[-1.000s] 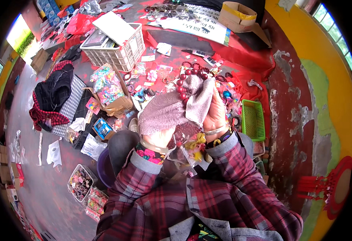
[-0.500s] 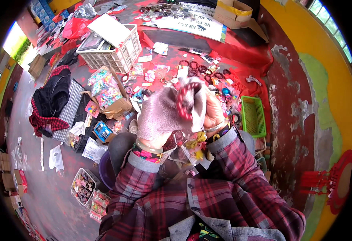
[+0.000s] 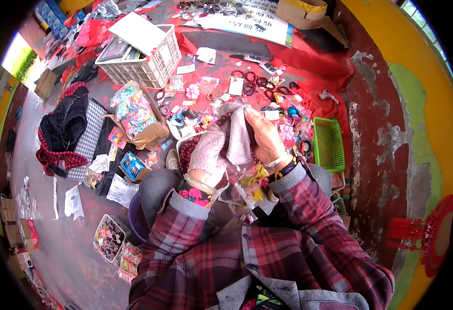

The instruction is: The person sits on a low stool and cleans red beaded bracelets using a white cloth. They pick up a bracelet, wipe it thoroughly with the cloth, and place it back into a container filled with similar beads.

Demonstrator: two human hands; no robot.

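Observation:
A pinkish-grey fluffy cloth (image 3: 239, 139) is held between my two hands in front of my knees. My left hand (image 3: 206, 175) is mostly covered by the cloth, so its fingers are hidden. The thumb and fingers of my right hand (image 3: 268, 137) are closed on a raised fold of the same cloth. Dark red bead strings (image 3: 187, 154) lie in a white-rimmed container just left of my left hand. At the top of the cloth a few dark beads seem to show, partly hidden. Below my hands is a small clear packet with a yellow bow (image 3: 257, 176).
Dark red bracelets (image 3: 257, 82) and small packaged trinkets spread over red cloth ahead. A white crate (image 3: 156, 64) stands at the far left, with a cardboard box of colourful packets (image 3: 144, 116) nearer. A green basket (image 3: 329, 144) sits at right, beside a peeling wall. A basket of hair ties (image 3: 108, 240) is lower left.
Both hands have come lower, toward my lap. The cloth is folded differently, and the red beaded loop that showed in its middle is now largely covered.

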